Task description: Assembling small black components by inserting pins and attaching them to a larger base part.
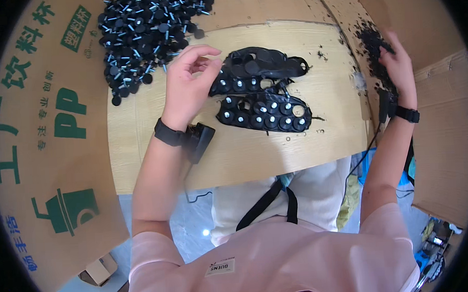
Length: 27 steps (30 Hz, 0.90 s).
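Observation:
My left hand (188, 77) hovers at the left end of two black holders, its fingers loosely curved and the thumb apart from the forefinger. No object shows in it. The far black holder (264, 60) has round black discs on top and a row of metal studs along its near side. Just in front lies the near black holder (264, 114), its round places mostly filled by black discs with studs upright; an open ring shows at its right end. At the right, my right hand (398, 66) reaches into a heap of tiny black pieces (369, 41), fingertips drawn together and partly hidden.
A large heap of black round-headed screws (144, 39) covers the far left. Cardboard walls (48, 129) rise on both sides of the yellowish board (298, 153). Each wrist wears a black strap with a box; a cable (363, 163) hangs from the right one.

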### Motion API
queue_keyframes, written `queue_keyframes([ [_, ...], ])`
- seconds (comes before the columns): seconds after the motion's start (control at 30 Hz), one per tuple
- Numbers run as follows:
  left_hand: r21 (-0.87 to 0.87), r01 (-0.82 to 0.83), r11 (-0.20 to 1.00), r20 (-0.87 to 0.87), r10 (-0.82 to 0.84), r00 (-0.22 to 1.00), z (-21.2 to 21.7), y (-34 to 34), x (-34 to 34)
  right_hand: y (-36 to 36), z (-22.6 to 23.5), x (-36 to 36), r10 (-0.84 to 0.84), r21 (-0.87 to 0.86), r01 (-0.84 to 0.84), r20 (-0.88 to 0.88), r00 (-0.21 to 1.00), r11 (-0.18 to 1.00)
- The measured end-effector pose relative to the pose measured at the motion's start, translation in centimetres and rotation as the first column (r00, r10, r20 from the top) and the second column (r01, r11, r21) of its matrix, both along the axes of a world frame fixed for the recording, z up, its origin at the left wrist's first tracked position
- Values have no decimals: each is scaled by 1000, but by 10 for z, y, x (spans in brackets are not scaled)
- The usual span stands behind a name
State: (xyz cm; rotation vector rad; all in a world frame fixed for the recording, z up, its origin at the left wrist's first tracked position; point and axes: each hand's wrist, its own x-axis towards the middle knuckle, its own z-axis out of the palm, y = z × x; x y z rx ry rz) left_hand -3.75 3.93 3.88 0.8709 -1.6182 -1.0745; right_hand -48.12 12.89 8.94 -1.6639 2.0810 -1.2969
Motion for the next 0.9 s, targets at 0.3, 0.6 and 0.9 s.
queue_keyframes([
  [0.3,-141,177,974,231,-141,963,3,16,-4,18,11,-45,-41,92,131,-647,761,987],
  [0.6,-482,248,840,329,-89,940,1,15,-10,10,17,1,-186,-57,211,-724,664,976],
  [0.9,-510,276,814,362,-88,928,2,24,-12,-6,-27,187,553,513,-387,-221,803,767],
])
